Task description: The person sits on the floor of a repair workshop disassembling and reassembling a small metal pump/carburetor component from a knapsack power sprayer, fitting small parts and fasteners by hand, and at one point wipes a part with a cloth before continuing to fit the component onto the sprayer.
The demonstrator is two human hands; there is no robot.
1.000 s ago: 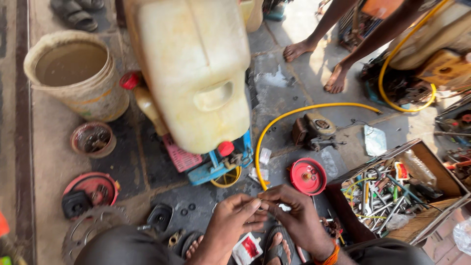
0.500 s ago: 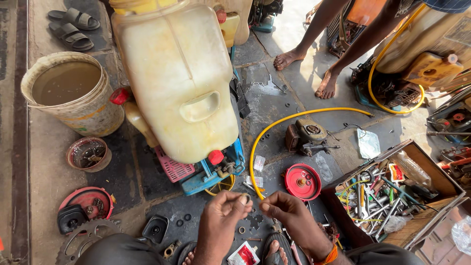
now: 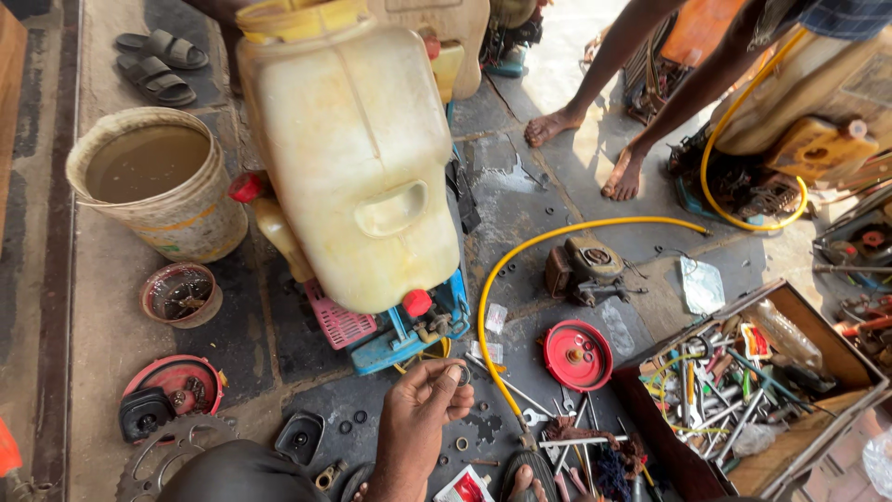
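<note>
The floor point(image 3: 93, 307) is bare concrete, dusty and pale at the left, dark with oil stains toward the middle. Strong sunlight falls across the upper right, where a person's bare feet point(image 3: 585, 149) stand. A bucket point(image 3: 158, 191) of murky water sits at the left, with a pair of sandals point(image 3: 153, 60) beyond it. A wooden box point(image 3: 818, 325) crammed with tools stands at the right. A yellow hose point(image 3: 520, 256) curves over the ground past a red disc point(image 3: 578, 355).

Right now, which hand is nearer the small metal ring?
Left. The left hand pinches the small metal ring in its fingertips; the right hand is out of view.
</note>
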